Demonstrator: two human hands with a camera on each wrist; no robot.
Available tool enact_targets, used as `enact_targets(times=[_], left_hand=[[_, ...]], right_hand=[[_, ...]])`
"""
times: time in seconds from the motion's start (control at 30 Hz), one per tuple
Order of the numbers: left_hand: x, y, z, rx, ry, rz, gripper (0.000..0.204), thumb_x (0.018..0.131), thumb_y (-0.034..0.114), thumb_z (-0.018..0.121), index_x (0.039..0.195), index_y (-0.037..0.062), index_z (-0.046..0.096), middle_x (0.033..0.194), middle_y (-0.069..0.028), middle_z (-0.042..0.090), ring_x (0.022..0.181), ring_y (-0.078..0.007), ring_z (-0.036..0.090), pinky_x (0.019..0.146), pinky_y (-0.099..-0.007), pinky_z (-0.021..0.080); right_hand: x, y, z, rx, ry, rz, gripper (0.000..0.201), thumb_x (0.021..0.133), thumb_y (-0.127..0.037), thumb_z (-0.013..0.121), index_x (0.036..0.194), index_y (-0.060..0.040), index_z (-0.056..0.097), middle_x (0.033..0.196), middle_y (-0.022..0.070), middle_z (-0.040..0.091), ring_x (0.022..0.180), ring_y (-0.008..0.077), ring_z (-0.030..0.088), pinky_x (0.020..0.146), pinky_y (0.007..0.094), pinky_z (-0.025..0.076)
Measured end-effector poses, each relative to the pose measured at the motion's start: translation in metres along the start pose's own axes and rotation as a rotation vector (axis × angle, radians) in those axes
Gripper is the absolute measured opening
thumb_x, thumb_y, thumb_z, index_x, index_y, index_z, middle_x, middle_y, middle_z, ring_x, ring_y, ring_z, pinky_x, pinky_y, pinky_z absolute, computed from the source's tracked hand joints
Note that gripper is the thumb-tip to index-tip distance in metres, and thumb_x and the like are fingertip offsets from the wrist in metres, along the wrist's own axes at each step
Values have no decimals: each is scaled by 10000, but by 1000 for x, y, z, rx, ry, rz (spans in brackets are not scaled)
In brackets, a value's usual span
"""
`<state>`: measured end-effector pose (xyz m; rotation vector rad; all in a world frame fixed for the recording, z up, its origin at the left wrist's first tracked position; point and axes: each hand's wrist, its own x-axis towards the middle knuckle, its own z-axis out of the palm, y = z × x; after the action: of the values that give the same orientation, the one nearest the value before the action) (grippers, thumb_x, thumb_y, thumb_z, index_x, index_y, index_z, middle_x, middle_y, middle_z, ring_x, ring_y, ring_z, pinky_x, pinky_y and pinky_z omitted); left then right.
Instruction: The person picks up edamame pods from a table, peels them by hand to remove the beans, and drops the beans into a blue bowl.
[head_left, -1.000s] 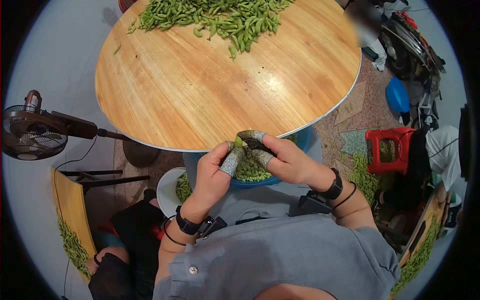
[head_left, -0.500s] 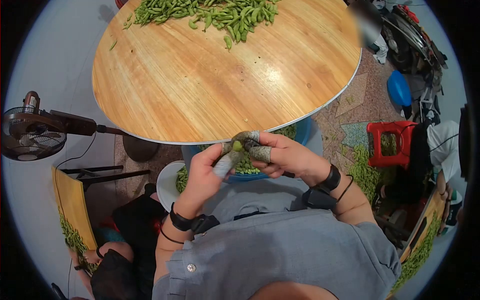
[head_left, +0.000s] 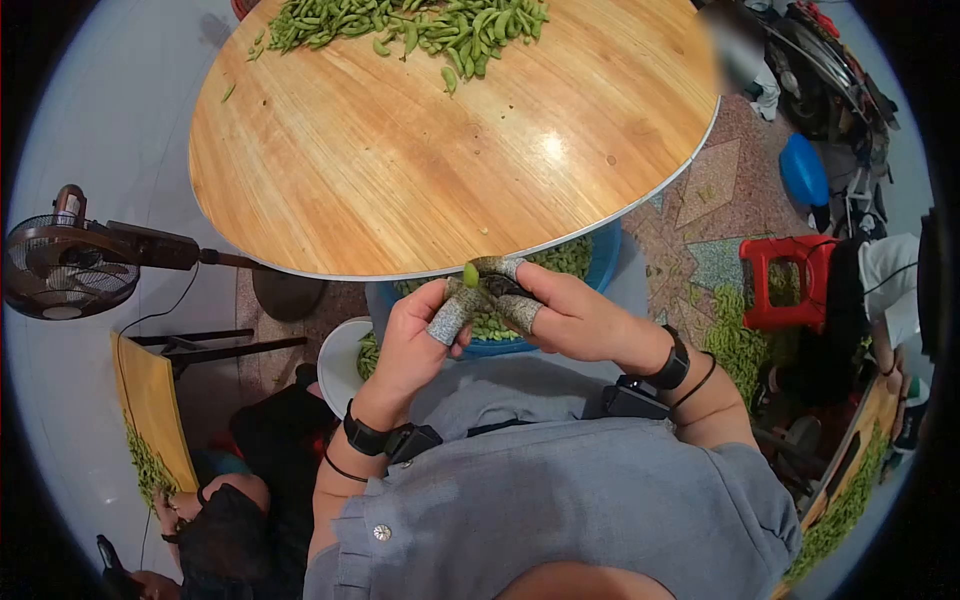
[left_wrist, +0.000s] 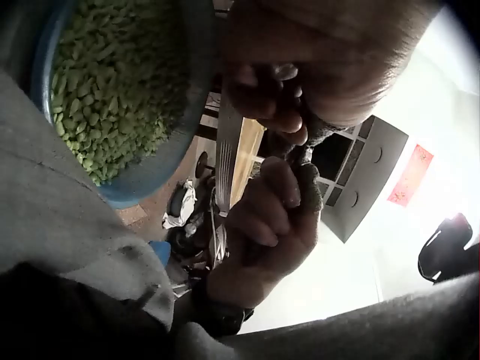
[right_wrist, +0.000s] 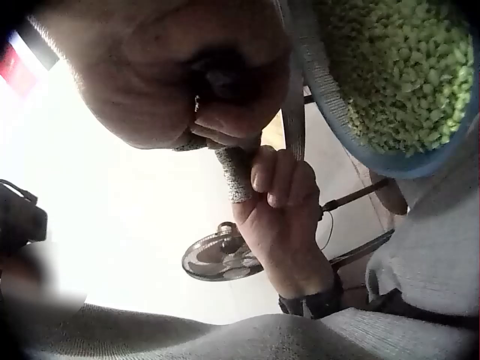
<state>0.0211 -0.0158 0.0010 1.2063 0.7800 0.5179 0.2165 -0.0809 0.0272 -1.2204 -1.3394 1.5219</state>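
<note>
In the head view, a green soybean pod point(head_left: 471, 275) stands between the fingertips of both hands, just off the table's near edge. My left hand point(head_left: 408, 340) pinches it between a wrapped thumb and forefinger. From the other side my right hand point(head_left: 575, 320) brings its curled, wrapped thumb and forefinger together at the pod; these fingers partly hide its lower end. Below the hands, a blue basin point(head_left: 609, 258) holds many shelled green beans point(left_wrist: 112, 82). In the right wrist view the left hand point(right_wrist: 281, 221) meets the right hand's fingertips.
A round wooden table point(head_left: 420, 170) bears a pile of pods point(head_left: 480, 30) at its far side. A white bucket point(head_left: 338, 362) with pods stands at left, near a fan point(head_left: 70, 260). A red stool point(head_left: 790, 285) is at right beside pods on the floor point(head_left: 735, 340). Other people sit on both sides.
Both hands stay together over the basin and have shifted only slightly. The pod between the fingertips has tilted and stands upright again. At lower left, another person has leaned further into view.
</note>
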Motion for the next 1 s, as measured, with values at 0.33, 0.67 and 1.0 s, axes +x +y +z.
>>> enact_targets(times=[0.33, 0.67, 1.0], left_hand=[[-8, -2, 7, 145, 33, 47, 160, 944, 173, 524, 955, 24, 583, 673, 21, 563, 554, -31, 480, 498, -175, 386], [-5, -10, -2, 1167, 170, 725, 195, 747, 23, 599, 934, 22, 544, 688, -138, 543, 639, -337, 568, 582, -382, 474], [-3, -5, -18, -615, -336, -221, 255, 911, 219, 592, 943, -34, 591, 565, -44, 569, 402, -84, 472, 399, -215, 377]], right_hand=[[-3, -3, 2, 3, -36, 8, 357, 895, -122, 438, 1233, -12, 467, 937, 103, 596, 826, 168, 551, 751, 307, 455], [7, 7, 3, 375, -53, 213, 324, 897, -112, 427, 1213, -71, 487, 755, -19, 495, 564, 57, 405, 503, 215, 347], [0, 2, 1, 958, -229, 405, 287, 945, -93, 408, 1224, -108, 477, 683, -17, 446, 460, 3, 268, 381, 157, 191]])
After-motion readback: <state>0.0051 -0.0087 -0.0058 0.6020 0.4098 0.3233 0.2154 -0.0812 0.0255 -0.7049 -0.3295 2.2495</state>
